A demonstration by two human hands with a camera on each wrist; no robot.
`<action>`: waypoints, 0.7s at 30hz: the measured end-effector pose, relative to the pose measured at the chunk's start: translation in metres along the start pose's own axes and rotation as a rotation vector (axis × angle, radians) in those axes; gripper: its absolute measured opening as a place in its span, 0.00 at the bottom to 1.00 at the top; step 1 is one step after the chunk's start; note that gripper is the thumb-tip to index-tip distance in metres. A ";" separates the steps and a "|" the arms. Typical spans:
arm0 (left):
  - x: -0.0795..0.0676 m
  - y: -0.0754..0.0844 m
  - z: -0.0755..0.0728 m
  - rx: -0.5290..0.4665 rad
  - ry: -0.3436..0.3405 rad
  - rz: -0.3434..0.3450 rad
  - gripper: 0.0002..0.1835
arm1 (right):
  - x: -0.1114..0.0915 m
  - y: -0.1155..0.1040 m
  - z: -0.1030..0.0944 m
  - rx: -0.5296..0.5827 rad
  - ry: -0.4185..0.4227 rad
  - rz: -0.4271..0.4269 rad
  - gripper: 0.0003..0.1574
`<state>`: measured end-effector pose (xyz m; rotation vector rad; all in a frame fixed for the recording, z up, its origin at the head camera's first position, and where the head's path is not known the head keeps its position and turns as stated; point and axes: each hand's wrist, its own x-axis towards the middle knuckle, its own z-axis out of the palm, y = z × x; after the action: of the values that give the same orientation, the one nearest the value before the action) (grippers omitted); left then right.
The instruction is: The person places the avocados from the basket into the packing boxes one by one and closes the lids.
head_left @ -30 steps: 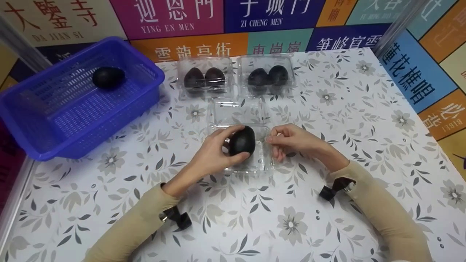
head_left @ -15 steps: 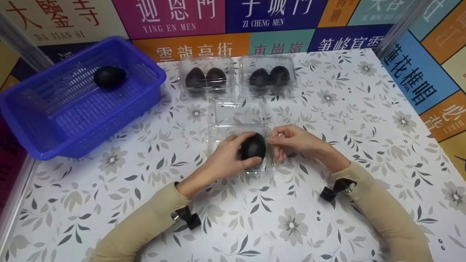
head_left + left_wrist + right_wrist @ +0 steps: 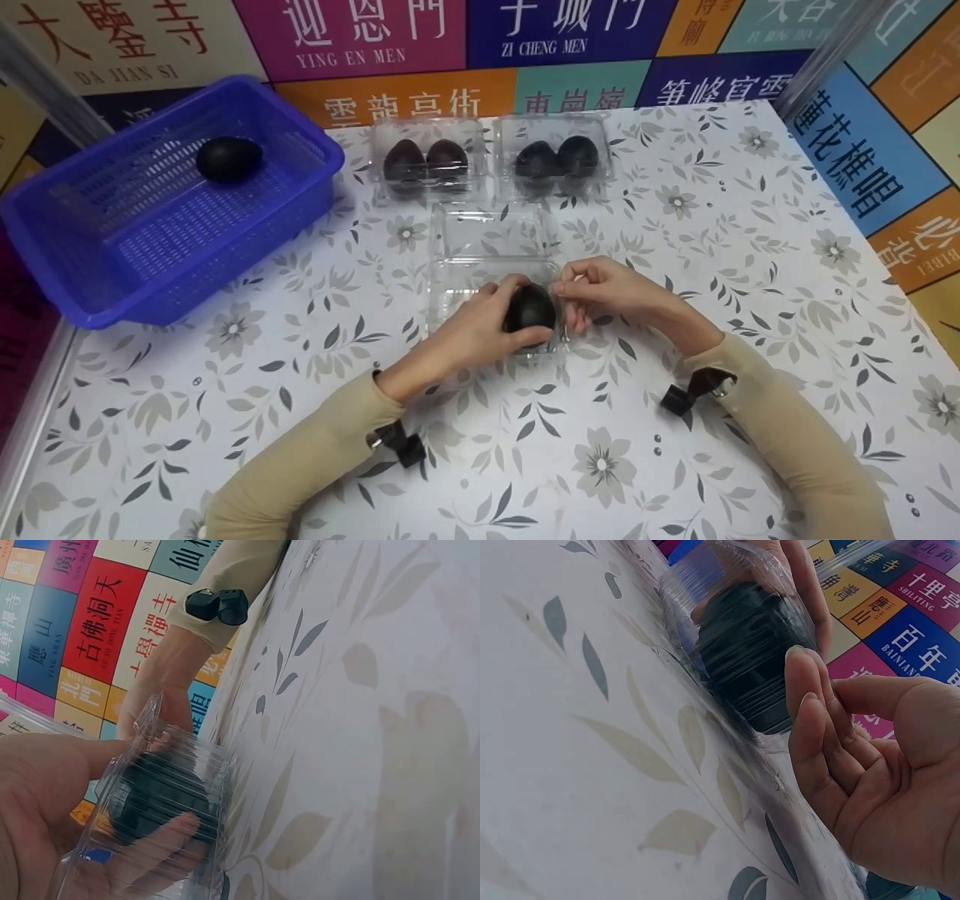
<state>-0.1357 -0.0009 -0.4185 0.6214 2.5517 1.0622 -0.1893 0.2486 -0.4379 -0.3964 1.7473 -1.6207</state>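
Note:
A dark, egg-shaped avocado (image 3: 534,315) sits in the right half of an open clear plastic clamshell (image 3: 456,279). My left hand (image 3: 476,322) grips this avocado from its left side, with the thumb in front and fingers behind. At the clamshell's right edge, my right hand (image 3: 600,289) pinches the rim between thumb and forefinger. The avocado (image 3: 750,652) shows through the ribbed plastic wall in the right wrist view. In the left wrist view, left-hand fingers (image 3: 150,847) lie behind the clear wall beside the avocado (image 3: 154,799). The clamshell's lid (image 3: 491,231) lies folded back, away from me.
A blue plastic basket (image 3: 247,240) stands at the back left with one avocado (image 3: 229,159) in it. Behind the open clamshell are a left closed clamshell (image 3: 379,135) and a right one (image 3: 555,127), each holding two avocados. A lettered wall panel (image 3: 566,30) borders the table.
My left hand has moved the avocado rightward and slightly toward me, from the clamshell's middle into its right half. My right hand has stayed at the rim.

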 end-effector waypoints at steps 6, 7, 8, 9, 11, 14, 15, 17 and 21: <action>-0.002 0.000 0.000 0.029 -0.011 0.020 0.47 | 0.000 0.001 -0.001 0.006 -0.001 0.002 0.12; -0.002 0.000 0.000 0.034 -0.010 0.026 0.47 | 0.000 0.001 -0.001 0.003 0.000 0.003 0.13; -0.002 0.000 0.000 0.034 -0.010 0.031 0.48 | 0.000 0.000 -0.001 0.000 0.001 0.003 0.13; -0.002 0.000 0.000 0.036 -0.008 0.038 0.48 | 0.000 0.000 -0.001 -0.003 0.000 0.004 0.13; -0.003 -0.001 0.000 0.041 -0.002 0.048 0.49 | -0.001 0.000 -0.001 -0.005 0.001 0.006 0.13; -0.004 -0.001 -0.001 0.051 0.005 0.054 0.50 | 0.000 0.000 -0.001 -0.006 -0.002 0.006 0.13; -0.004 -0.001 -0.001 0.058 0.010 0.055 0.50 | -0.001 0.000 -0.001 -0.007 -0.002 0.007 0.13; -0.005 0.000 -0.003 0.068 0.019 0.055 0.51 | -0.001 0.001 -0.001 -0.008 -0.001 0.007 0.13; -0.006 0.001 -0.006 0.085 0.021 0.048 0.52 | -0.001 0.001 -0.001 -0.011 0.002 0.007 0.13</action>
<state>-0.1329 -0.0067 -0.4134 0.7001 2.6235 0.9851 -0.1894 0.2500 -0.4387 -0.3936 1.7573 -1.6077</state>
